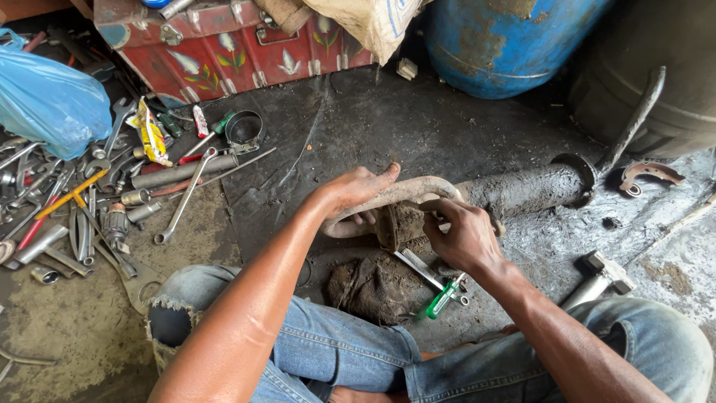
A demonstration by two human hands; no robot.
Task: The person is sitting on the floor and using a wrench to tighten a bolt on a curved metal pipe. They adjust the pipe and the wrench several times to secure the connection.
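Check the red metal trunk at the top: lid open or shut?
Shut. The red metal trunk has its lid down on the body, with both front latches lying flat across the seam. A tan sack rests on top.

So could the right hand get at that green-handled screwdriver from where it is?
Probably yes. The right hand is on the curved pipe, and the green-handled screwdriver lies just below it on the floor with nothing between.
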